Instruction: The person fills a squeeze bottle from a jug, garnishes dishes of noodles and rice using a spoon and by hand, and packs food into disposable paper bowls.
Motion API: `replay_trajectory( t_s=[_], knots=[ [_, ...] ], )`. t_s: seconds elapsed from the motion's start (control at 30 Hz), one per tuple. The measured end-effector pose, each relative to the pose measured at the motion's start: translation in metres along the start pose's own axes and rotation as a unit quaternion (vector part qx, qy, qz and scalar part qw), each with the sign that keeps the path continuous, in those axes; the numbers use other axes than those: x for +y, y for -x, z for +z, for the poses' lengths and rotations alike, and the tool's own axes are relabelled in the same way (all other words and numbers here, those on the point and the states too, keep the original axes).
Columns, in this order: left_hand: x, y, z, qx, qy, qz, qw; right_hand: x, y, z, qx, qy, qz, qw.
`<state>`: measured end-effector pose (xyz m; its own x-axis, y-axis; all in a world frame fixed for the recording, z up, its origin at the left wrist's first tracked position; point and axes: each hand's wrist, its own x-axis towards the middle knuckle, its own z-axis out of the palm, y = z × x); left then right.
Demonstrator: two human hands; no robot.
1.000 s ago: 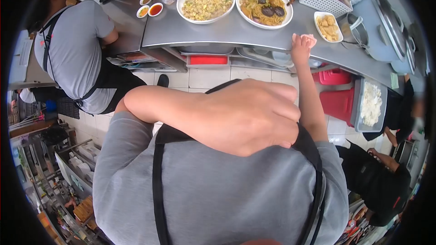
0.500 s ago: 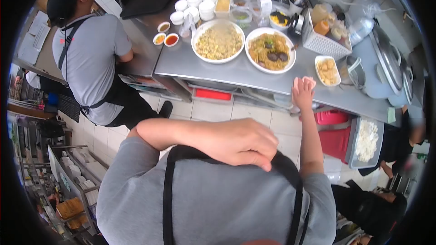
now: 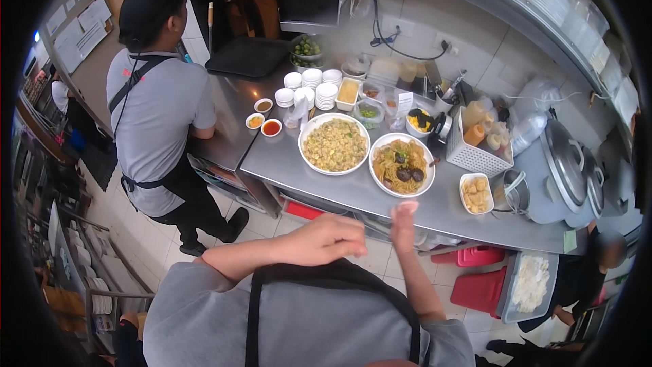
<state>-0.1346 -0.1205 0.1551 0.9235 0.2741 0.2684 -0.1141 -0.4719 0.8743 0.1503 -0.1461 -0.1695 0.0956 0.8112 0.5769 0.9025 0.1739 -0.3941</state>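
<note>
My left hand (image 3: 326, 239) hangs in the air in front of my chest, its fingers loosely bent and nothing visible in them. My right hand (image 3: 403, 227) is raised edge-on before the steel counter (image 3: 326, 189), fingers up, slightly blurred and without any object showing. Just beyond it stands a white bowl of noodles (image 3: 388, 168) topped with dark mushrooms. To the left of that is a bowl of fried rice (image 3: 334, 144) with a spoon handle at its rim. A small white dish of pale fried pieces (image 3: 477, 194) sits to the right.
A co-worker (image 3: 161, 102) stands at the left. Sauce dishes (image 3: 272, 128) and stacked white cups (image 3: 311, 78) sit behind the bowls. A basket of bottles (image 3: 479, 156) and a large lidded pot (image 3: 567, 163) stand right. Below are red bins (image 3: 478, 288) and a rice tub (image 3: 530, 284).
My view has tilted up and shifted, showing more wall and shelf. My right hand has drawn back leftward from beside the counter edge, closer to my left hand. The dishes have stayed put.
</note>
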Motion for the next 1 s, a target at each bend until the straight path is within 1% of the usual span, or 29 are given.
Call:
replay_trajectory(
  t_s=[0.03,0.07,0.1,0.13,0.17,0.2,0.23,0.27,0.37,0.4,0.43,0.5,0.53,0.6,0.67,0.7,0.73,0.77,0.8,0.83,0.87,0.9,0.93,0.97,1.0],
  knots=[
    [-0.002,0.004,-0.004,0.056,-0.012,-0.003,0.998,-0.012,0.0,0.018,0.011,0.008,-0.044,0.999],
    [-0.005,0.008,-0.007,0.112,-0.022,-0.006,0.993,-0.028,-0.003,0.033,-0.01,0.02,-0.054,0.998],
    [-0.012,0.014,-0.011,0.148,-0.019,-0.003,0.989,-0.045,-0.009,0.046,-0.032,0.033,-0.063,0.997],
    [-0.013,0.019,-0.016,0.149,-0.018,-0.002,0.989,-0.069,-0.018,0.054,-0.034,0.001,-0.073,0.997],
    [-0.012,0.025,-0.023,0.176,0.032,-0.07,0.981,-0.092,-0.029,0.057,-0.035,-0.03,-0.084,0.995],
    [-0.013,0.031,-0.031,0.202,0.083,-0.138,0.966,-0.11,-0.038,0.06,-0.036,-0.029,-0.084,0.995],
    [-0.025,0.04,-0.04,0.213,0.036,-0.121,0.969,-0.127,-0.046,0.061,-0.094,-0.099,-0.081,0.987],
    [-0.028,0.048,-0.048,0.213,0.036,-0.12,0.969,-0.139,-0.05,0.06,-0.15,-0.169,-0.077,0.971],
    [-0.039,0.068,-0.072,0.293,0.029,-0.162,0.942,-0.16,-0.062,0.046,-0.151,-0.147,-0.07,0.975],
    [-0.043,0.075,-0.082,0.293,0.028,-0.16,0.942,-0.17,-0.069,0.026,-0.149,-0.242,0.124,0.951],
    [-0.048,0.083,-0.093,0.302,0.037,-0.174,0.936,-0.171,-0.076,0.007,-0.14,-0.325,0.31,0.882],
    [-0.059,0.095,-0.115,0.312,0.05,-0.208,0.926,-0.122,-0.071,0.0,-0.068,-0.203,0.318,0.924],
    [-0.069,0.099,-0.123,0.313,0.052,-0.206,0.926,-0.1,-0.071,-0.001,0.096,-0.14,0.243,0.955],
    [-0.096,0.102,-0.139,0.332,0.027,-0.209,0.919,-0.088,-0.082,-0.053,0.033,-0.068,0.318,0.945],
    [-0.12,0.095,-0.152,0.334,0.042,-0.207,0.919,-0.061,-0.089,-0.076,-0.012,-0.019,0.375,0.927],
    [-0.135,0.089,-0.159,0.337,-0.003,-0.214,0.917,-0.044,-0.09,-0.082,-0.013,-0.016,0.375,0.927],
    [-0.151,0.08,-0.165,0.339,-0.047,-0.222,0.913,-0.027,-0.091,-0.084,-0.026,0.063,0.32,0.945],
    [-0.172,0.07,-0.17,0.338,-0.043,-0.225,0.913,-0.015,-0.09,-0.086,-0.041,0.143,0.262,0.953],
    [-0.195,0.057,-0.176,0.375,-0.102,-0.213,0.897,-0.005,-0.09,-0.087,-0.046,0.145,0.263,0.953],
    [-0.211,0.045,-0.179,0.41,-0.159,-0.204,0.875,0.004,-0.092,-0.089,0.013,0.139,0.186,0.972],
    [-0.218,0.032,-0.185,0.397,-0.155,-0.264,0.866,0.01,-0.097,-0.09,0.073,0.128,0.106,0.983],
    [-0.233,0.021,-0.189,0.406,-0.209,-0.266,0.849,0.014,-0.105,-0.089,0.07,0.125,0.103,0.984],
    [-0.248,0.011,-0.193,0.413,-0.262,-0.268,0.83,0.019,-0.112,-0.09,0.096,0.082,0.14,0.982],
    [-0.255,0.0,-0.196,0.413,-0.262,-0.276,0.827,0.022,-0.114,-0.092,0.117,0.039,0.18,0.976],
    [-0.261,-0.011,-0.2,0.414,-0.305,-0.316,0.797,0.022,-0.117,-0.093,0.107,0.035,0.184,0.976]
  ],
)
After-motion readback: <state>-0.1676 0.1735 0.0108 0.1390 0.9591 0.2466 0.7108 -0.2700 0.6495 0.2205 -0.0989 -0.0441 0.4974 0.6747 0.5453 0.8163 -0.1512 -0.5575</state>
